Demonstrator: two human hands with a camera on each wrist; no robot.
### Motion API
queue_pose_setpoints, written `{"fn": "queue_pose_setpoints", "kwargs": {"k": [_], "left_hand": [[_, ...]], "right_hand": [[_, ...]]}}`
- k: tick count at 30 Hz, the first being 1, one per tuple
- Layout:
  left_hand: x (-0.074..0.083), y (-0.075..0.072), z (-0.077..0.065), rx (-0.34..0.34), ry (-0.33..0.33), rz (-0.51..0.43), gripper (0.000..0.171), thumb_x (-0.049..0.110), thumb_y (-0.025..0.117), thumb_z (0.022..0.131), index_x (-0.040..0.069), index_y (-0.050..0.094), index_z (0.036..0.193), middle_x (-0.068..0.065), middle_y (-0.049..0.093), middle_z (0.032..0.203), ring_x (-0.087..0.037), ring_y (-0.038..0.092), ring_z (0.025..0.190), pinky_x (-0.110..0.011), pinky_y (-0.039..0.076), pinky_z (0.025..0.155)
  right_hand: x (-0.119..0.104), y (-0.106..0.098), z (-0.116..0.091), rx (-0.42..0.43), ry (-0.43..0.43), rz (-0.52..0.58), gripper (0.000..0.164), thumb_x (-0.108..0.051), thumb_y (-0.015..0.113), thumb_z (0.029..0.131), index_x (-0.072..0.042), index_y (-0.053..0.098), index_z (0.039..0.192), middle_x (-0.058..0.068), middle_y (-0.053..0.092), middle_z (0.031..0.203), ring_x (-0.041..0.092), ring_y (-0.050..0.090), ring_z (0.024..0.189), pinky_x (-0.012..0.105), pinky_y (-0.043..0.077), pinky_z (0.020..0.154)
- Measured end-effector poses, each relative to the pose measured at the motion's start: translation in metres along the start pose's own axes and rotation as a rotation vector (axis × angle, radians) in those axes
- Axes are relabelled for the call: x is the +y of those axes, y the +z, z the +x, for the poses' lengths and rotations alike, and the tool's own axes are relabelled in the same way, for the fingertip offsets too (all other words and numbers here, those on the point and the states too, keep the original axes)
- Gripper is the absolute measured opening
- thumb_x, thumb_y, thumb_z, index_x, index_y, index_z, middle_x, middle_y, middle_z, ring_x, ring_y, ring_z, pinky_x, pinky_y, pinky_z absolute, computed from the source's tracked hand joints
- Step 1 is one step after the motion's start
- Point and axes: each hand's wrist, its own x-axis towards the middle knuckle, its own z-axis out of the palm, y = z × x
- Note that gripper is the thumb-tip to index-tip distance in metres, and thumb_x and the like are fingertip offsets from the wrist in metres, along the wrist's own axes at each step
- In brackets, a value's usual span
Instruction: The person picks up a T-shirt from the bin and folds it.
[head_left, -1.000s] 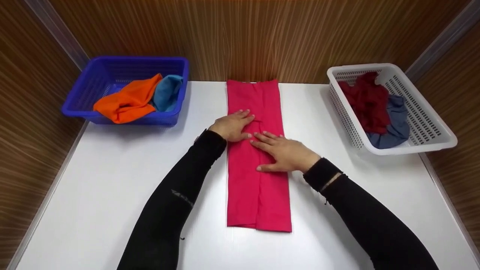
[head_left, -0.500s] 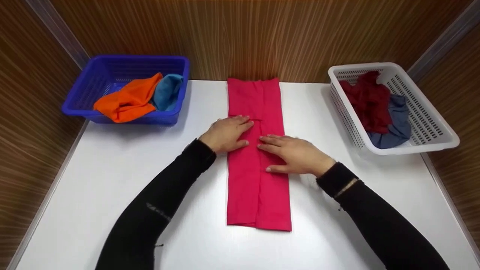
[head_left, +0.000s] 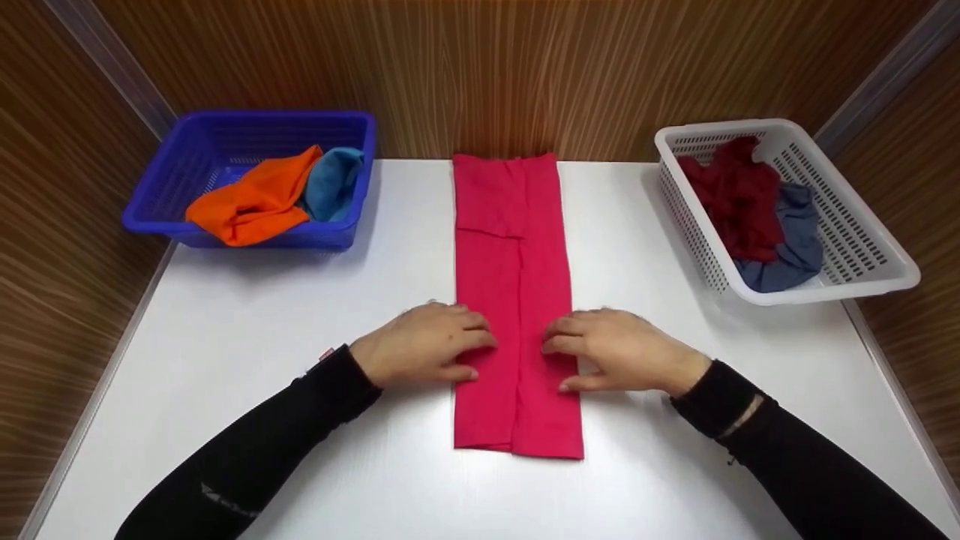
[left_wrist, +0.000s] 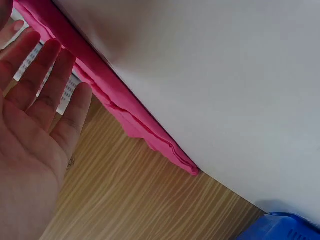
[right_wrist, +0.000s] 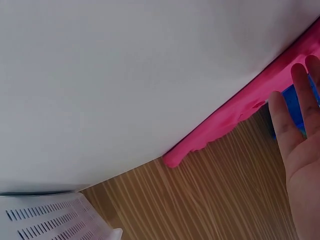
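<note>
A pink cloth garment, folded into a long narrow strip, lies lengthwise on the white table, a seam running down its middle. Over its left edge is my left hand, fingers relaxed and slightly bent, holding nothing. My right hand hovers in much the same way at the right edge. In the left wrist view the left hand shows its palm with fingers extended, apart from the pink cloth. The right wrist view shows the right hand with loose, straight fingers near the pink cloth.
A blue basket at the back left holds an orange cloth and a teal cloth. At the back right, a white basket holds a dark red cloth and a grey-blue cloth. A wood-grain wall stands behind.
Both hands have come off the middle of the pink garment and moved toward the near end and apart, to its two edges. The garment lies in the same place.
</note>
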Motion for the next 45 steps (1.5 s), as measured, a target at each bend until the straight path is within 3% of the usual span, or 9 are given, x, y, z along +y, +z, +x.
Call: {"fn": "queue_pose_setpoints", "kwargs": {"k": [7, 12, 15, 19, 24, 29, 36, 42, 45], "left_hand": [[0.002, 0.0, -0.013, 0.009, 0.059, 0.02, 0.05, 0.059, 0.071, 0.094, 0.028, 0.068, 0.133, 0.005, 0.068, 0.129, -0.018, 0.062, 0.124, -0.044, 0.054, 0.106], [0.0, 0.0, -0.018, 0.013, 0.152, 0.036, 0.034, 0.039, 0.076, 0.091, 0.031, 0.072, 0.124, 0.008, 0.068, 0.124, -0.016, 0.063, 0.121, -0.043, 0.053, 0.106], [0.0, 0.001, -0.019, 0.007, 0.192, 0.016, 0.032, 0.032, 0.078, 0.089, 0.033, 0.073, 0.121, 0.01, 0.068, 0.124, -0.014, 0.062, 0.119, -0.041, 0.052, 0.106], [0.003, 0.002, -0.017, 0.002, 0.241, -0.018, 0.024, 0.036, 0.082, 0.09, 0.036, 0.077, 0.113, 0.012, 0.07, 0.118, -0.012, 0.062, 0.112, -0.038, 0.052, 0.101], [0.006, 0.006, -0.015, 0.007, 0.262, -0.029, 0.01, 0.035, 0.08, 0.093, 0.036, 0.077, 0.103, 0.014, 0.07, 0.111, -0.011, 0.061, 0.103, -0.035, 0.052, 0.094], [0.003, 0.002, -0.016, 0.031, 0.219, -0.109, 0.004, 0.028, 0.068, 0.102, 0.028, 0.068, 0.106, 0.013, 0.069, 0.101, -0.01, 0.062, 0.095, -0.033, 0.053, 0.087], [-0.012, -0.014, -0.014, 0.169, 0.106, -0.325, 0.007, 0.015, 0.06, 0.105, 0.02, 0.062, 0.109, 0.008, 0.072, 0.091, -0.007, 0.068, 0.083, -0.028, 0.058, 0.078], [-0.027, -0.022, -0.004, 0.276, -0.051, -0.531, 0.005, 0.017, 0.058, 0.107, 0.019, 0.06, 0.111, 0.005, 0.074, 0.097, -0.008, 0.074, 0.105, -0.032, 0.061, 0.096], [-0.034, -0.025, 0.003, 0.325, -0.128, -0.653, 0.005, 0.017, 0.059, 0.107, 0.018, 0.058, 0.112, 0.004, 0.078, 0.105, -0.009, 0.074, 0.115, -0.035, 0.06, 0.099]], "right_hand": [[-0.003, 0.001, -0.008, 0.003, -0.042, 0.017, 0.045, -0.059, 0.079, 0.088, -0.03, 0.071, 0.122, -0.007, 0.068, 0.129, 0.014, 0.065, 0.122, 0.041, 0.058, 0.1], [-0.004, 0.002, -0.015, 0.001, -0.073, 0.047, 0.029, -0.04, 0.083, 0.086, -0.031, 0.074, 0.112, -0.01, 0.067, 0.124, 0.011, 0.063, 0.115, 0.035, 0.059, 0.091], [-0.003, 0.004, -0.018, -0.016, -0.087, 0.089, 0.027, -0.04, 0.085, 0.086, -0.032, 0.074, 0.109, -0.01, 0.067, 0.127, 0.011, 0.063, 0.118, 0.034, 0.06, 0.093], [-0.006, 0.007, -0.018, -0.035, -0.119, 0.138, 0.028, -0.047, 0.088, 0.085, -0.033, 0.074, 0.104, -0.007, 0.067, 0.128, 0.013, 0.061, 0.121, 0.035, 0.059, 0.096], [-0.009, 0.011, -0.014, 0.006, -0.163, 0.153, 0.017, -0.04, 0.086, 0.088, -0.032, 0.072, 0.093, -0.006, 0.067, 0.124, 0.015, 0.061, 0.118, 0.037, 0.057, 0.095], [-0.007, 0.008, -0.014, 0.027, -0.131, 0.251, 0.011, -0.031, 0.078, 0.096, -0.028, 0.068, 0.098, -0.01, 0.068, 0.12, 0.01, 0.061, 0.118, 0.038, 0.052, 0.099], [0.006, -0.01, -0.012, 0.058, 0.072, 0.546, 0.011, -0.03, 0.058, 0.109, -0.02, 0.061, 0.11, -0.017, 0.073, 0.12, 0.008, 0.069, 0.117, 0.038, 0.056, 0.104], [0.02, -0.017, -0.001, 0.202, 0.185, 0.746, 0.01, -0.016, 0.06, 0.107, -0.007, 0.056, 0.11, -0.004, 0.077, 0.109, 0.01, 0.072, 0.105, 0.028, 0.058, 0.092], [0.028, -0.018, 0.005, 0.269, 0.223, 0.827, 0.015, -0.011, 0.062, 0.105, -0.007, 0.055, 0.118, 0.002, 0.077, 0.113, 0.009, 0.071, 0.101, 0.025, 0.059, 0.088]]}}
